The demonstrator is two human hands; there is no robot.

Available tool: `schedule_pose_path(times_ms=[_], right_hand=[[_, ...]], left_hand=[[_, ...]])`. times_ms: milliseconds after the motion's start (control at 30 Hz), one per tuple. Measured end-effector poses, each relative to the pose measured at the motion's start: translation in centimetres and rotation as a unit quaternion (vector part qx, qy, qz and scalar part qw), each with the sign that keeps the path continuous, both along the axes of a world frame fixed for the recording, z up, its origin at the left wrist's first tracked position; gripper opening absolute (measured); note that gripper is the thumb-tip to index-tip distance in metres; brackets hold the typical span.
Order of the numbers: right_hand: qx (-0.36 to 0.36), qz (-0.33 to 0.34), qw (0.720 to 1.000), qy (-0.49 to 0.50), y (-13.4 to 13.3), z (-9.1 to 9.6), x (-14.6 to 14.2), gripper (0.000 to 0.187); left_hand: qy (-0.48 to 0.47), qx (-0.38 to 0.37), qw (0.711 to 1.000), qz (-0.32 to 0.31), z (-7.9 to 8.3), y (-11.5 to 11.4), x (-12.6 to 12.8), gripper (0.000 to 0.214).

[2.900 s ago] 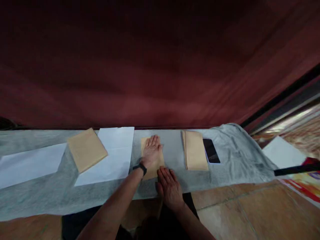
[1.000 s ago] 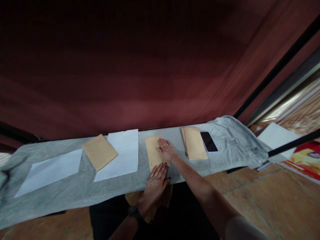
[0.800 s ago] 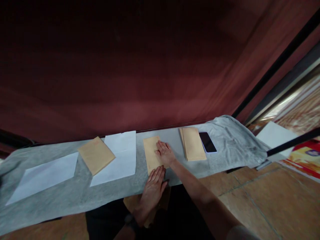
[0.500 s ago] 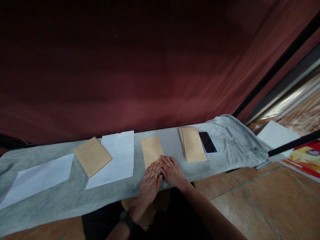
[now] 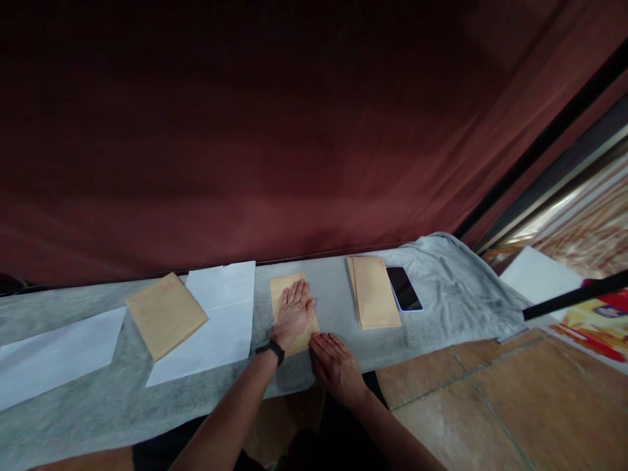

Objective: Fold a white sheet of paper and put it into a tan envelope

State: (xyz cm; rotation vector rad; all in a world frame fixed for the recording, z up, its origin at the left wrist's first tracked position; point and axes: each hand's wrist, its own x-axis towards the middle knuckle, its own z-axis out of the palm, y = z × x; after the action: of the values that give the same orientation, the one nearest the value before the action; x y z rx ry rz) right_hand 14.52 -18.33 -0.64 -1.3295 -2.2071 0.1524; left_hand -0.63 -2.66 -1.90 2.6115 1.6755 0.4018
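Note:
A brown paper envelope (image 5: 282,286) lies flat on the grey cloth in front of me. My left hand (image 5: 293,311) rests flat on its middle, fingers stretched out, covering much of it. At the envelope's lower right corner lies my right hand (image 5: 338,366), palm down with the fingers extended, the fingertips touching or just beside that edge. Right of my hands is a small stack of brown envelopes (image 5: 375,291). To the left, another brown envelope or pile of them (image 5: 167,314) sits at an angle, partly over white paper (image 5: 228,314).
A phone (image 5: 405,288) lies beside the right-hand stack. Another white sheet (image 5: 63,350) is at the far left. Grey cloth (image 5: 333,288) covers the narrow table, bunched at its right end. A dark red curtain (image 5: 294,163) hangs behind, and black poles (image 5: 540,144) stand at the right.
My left hand has slid up onto the middle of the envelope. My right hand has drawn down to its lower right corner, so the hands are now apart. The view has shifted slightly.

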Motion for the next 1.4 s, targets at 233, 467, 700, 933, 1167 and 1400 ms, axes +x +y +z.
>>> schedule_pose_path(times_ms=[233, 467, 700, 933, 1167, 1400], right_hand=[[0.014, -0.009, 1.000, 0.011, -0.6, -0.4, 0.1, 0.050], [0.019, -0.040, 0.999, 0.002, -0.8, -0.8, -0.3, 0.048], [0.017, -0.064, 0.998, -0.002, -0.9, -1.1, -0.6, 0.048], [0.012, -0.059, 0.998, -0.014, -0.8, -1.4, -0.4, 0.047], [0.010, -0.065, 0.998, -0.013, -0.6, -1.4, -0.3, 0.045], [0.018, -0.060, 0.998, -0.025, -0.6, -1.1, -0.1, 0.043]], left_hand=[[-0.008, 0.012, 1.000, -0.018, -0.2, -1.4, -0.5, 0.062], [0.003, 0.007, 1.000, -0.013, 0.4, -4.4, -1.4, 0.064], [0.006, -0.004, 1.000, -0.006, 0.7, -7.1, -2.5, 0.064], [0.007, -0.008, 0.996, -0.088, 0.9, -10.3, -4.3, 0.053], [0.024, -0.002, 0.980, -0.198, 1.9, -12.3, -5.5, 0.062], [0.029, -0.006, 0.977, -0.211, 2.3, -12.5, -5.6, 0.064]])
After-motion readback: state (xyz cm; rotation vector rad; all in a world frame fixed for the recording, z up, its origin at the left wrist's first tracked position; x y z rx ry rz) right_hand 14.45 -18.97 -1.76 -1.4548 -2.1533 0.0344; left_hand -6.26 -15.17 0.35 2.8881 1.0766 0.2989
